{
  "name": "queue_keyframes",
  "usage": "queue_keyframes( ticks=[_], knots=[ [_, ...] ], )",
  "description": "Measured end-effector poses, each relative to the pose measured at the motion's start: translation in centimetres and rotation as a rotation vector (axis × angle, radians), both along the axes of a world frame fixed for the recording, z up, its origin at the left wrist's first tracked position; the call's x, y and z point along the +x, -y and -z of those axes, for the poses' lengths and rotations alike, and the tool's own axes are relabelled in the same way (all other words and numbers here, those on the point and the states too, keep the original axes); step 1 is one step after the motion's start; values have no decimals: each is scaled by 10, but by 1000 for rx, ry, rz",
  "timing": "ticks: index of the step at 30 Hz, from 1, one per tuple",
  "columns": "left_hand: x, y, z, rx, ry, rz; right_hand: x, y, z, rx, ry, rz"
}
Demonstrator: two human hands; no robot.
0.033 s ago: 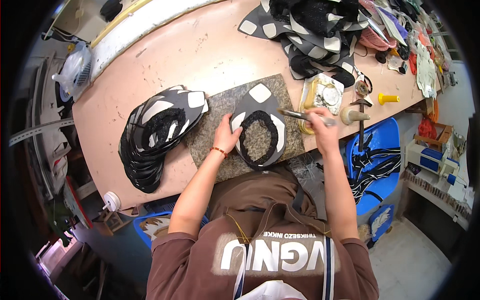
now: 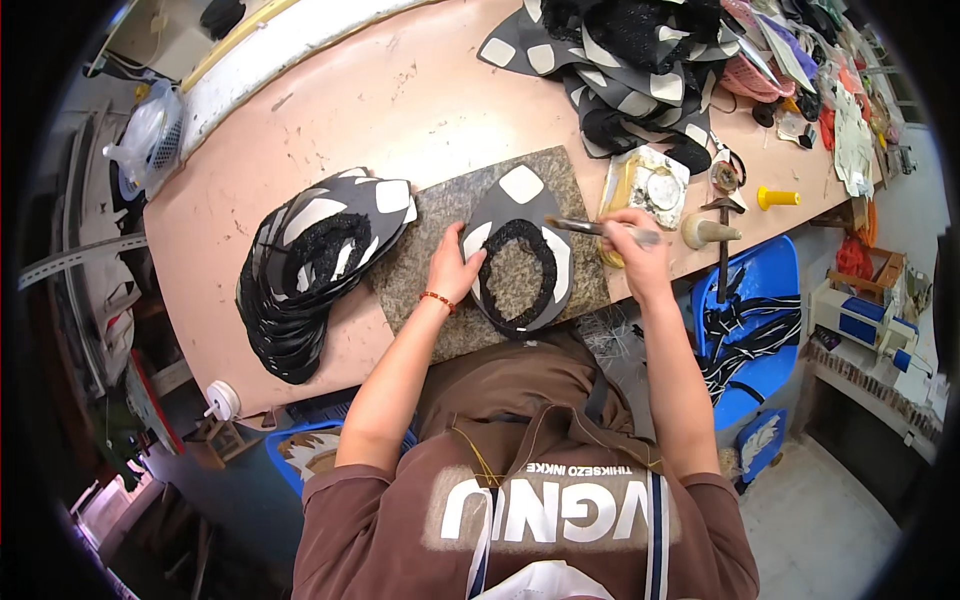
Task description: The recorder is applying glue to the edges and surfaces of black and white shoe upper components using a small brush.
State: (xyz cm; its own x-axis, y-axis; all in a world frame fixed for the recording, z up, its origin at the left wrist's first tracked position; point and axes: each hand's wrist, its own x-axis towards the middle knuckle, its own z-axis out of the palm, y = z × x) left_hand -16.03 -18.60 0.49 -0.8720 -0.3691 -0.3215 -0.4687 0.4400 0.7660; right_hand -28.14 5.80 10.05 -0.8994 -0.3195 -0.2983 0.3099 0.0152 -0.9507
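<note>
A dark shoe-upper piece with white patches and a black fuzzy collar (image 2: 520, 255) lies flat on a speckled stone slab (image 2: 430, 215). My left hand (image 2: 452, 268) presses on the piece's left edge, fingers spread. My right hand (image 2: 632, 240) grips a thin brush (image 2: 585, 227) whose tip points left over the piece's upper right side. A yellowish open glue tin (image 2: 645, 190) sits just beyond my right hand.
A fanned stack of similar dark-and-white pieces (image 2: 315, 265) lies left of the slab. Another heap (image 2: 620, 70) sits at the far side of the pink table (image 2: 400, 110). A hammer (image 2: 722, 235) and a yellow handle (image 2: 778, 198) lie right; a blue chair (image 2: 750, 330) stands below.
</note>
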Motion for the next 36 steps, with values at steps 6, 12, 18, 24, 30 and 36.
queue_keyframes(
  ticks=[6, 12, 18, 24, 30, 36],
  knots=[
    [-28, 4, -7, -106, -93, 36, -10, 66, 33, 226, -258, -380],
    [-38, 7, -1, -101, 143, 255, -20, 82, 29, 421, -476, -583],
    [-46, 2, -18, -122, 284, 269, 24, 20, 36, 612, -761, -612],
    [-44, 1, -13, -114, 263, 266, 87, 4, 19, 661, -616, -546],
    [-44, 5, -9, -104, 221, 280, 34, 41, 18, 474, -654, -229],
    [-44, 0, -13, -159, 248, 295, 49, 9, 43, 559, -856, -502]
  ],
)
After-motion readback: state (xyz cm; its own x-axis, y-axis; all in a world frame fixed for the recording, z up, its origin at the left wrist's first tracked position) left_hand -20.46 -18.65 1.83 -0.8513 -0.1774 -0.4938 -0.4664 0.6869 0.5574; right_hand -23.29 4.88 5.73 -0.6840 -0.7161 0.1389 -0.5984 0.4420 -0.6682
